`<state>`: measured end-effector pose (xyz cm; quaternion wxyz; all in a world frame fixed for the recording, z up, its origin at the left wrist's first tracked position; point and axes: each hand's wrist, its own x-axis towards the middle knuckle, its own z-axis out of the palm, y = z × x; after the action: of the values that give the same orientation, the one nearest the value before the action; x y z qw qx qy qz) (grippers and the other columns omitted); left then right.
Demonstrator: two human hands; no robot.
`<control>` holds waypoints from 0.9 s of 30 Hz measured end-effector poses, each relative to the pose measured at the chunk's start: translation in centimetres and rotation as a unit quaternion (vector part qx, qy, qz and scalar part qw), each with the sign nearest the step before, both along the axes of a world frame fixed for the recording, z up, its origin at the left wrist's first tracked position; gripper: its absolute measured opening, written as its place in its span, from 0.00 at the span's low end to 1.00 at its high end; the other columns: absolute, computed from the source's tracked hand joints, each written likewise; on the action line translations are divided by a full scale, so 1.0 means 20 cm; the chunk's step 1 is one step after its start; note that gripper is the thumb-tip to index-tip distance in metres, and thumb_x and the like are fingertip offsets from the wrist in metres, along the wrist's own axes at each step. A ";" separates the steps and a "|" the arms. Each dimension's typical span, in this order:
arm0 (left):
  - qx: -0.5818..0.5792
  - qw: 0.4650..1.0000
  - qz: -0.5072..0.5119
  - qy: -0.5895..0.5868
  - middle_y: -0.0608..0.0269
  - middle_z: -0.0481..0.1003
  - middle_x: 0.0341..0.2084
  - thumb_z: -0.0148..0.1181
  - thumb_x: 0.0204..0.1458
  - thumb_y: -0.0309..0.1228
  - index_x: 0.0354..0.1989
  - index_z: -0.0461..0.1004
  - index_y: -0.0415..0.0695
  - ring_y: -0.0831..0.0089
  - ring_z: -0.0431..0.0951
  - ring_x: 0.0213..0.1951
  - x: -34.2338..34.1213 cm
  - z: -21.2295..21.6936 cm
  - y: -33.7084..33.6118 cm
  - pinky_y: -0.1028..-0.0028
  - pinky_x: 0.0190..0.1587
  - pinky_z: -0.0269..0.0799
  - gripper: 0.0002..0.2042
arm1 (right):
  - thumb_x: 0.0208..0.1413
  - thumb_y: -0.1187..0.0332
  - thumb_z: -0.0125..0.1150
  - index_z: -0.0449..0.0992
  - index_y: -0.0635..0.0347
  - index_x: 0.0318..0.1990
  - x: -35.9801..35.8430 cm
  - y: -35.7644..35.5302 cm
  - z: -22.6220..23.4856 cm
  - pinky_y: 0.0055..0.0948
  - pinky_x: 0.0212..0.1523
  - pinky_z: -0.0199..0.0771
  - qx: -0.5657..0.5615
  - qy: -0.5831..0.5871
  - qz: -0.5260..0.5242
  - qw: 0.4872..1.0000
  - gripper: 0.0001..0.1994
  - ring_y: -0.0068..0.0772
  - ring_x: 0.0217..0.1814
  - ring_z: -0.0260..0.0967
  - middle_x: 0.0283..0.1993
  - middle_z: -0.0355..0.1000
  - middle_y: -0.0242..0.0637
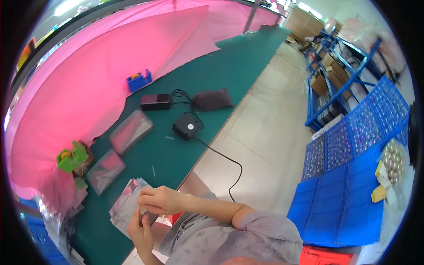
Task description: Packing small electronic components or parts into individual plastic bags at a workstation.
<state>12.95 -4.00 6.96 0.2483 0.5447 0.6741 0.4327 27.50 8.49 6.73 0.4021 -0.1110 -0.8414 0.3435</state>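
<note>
A stack of silvery, shiny flat bags (125,206) lies at the near edge of the green table, its edges fanned unevenly. Over its right side my right hand (161,199) is closed, thumb and fingers pinched together. Just below, my left hand (141,230) points upward, its thumb and fingertips brought together close to the right fingertips. What lies between the fingers is too small and covered to make out. Beyond the stack sit two clear plastic boxes, a nearer box (106,171) and a farther box (131,131).
Green (72,158) and blue (139,81) tape dispensers stand along the pink sheet (79,88). Farther up the table are a dark box-shaped device (155,102), a black device (185,125) with a trailing cable, and a dark pouch (213,99). Blue bins (340,194) stand right.
</note>
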 end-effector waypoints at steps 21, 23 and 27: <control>0.000 0.998 -0.052 -0.032 0.70 0.65 0.17 0.53 0.62 0.37 0.54 0.73 0.34 0.80 0.63 0.21 -0.04 -0.12 -0.02 0.77 0.26 0.57 0.19 | 0.57 0.73 0.56 0.70 0.58 0.42 0.07 0.07 0.05 0.35 0.27 0.72 -0.017 -0.001 -0.003 1.000 0.06 0.42 0.29 0.71 0.39 0.66 0.38; 0.044 0.999 -0.031 -0.002 0.70 0.65 0.16 0.52 0.63 0.37 0.51 0.75 0.34 0.80 0.62 0.20 -0.02 -0.11 -0.01 0.77 0.25 0.57 0.18 | 0.57 0.73 0.56 0.70 0.58 0.42 0.08 0.09 0.05 0.35 0.28 0.72 -0.020 -0.001 -0.015 1.000 0.06 0.42 0.29 0.71 0.39 0.66 0.38; -0.016 0.999 -0.041 -0.027 0.69 0.65 0.18 0.53 0.62 0.35 0.54 0.73 0.34 0.80 0.63 0.22 -0.07 -0.15 -0.03 0.77 0.26 0.57 0.18 | 0.58 0.72 0.56 0.70 0.58 0.41 0.09 0.10 0.06 0.34 0.28 0.72 -0.018 -0.008 -0.025 0.999 0.06 0.41 0.30 0.71 0.38 0.66 0.38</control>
<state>11.55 -4.58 3.97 0.2925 0.5560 0.6512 0.4258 29.37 10.54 7.87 0.4016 -0.1418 -0.8353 0.3476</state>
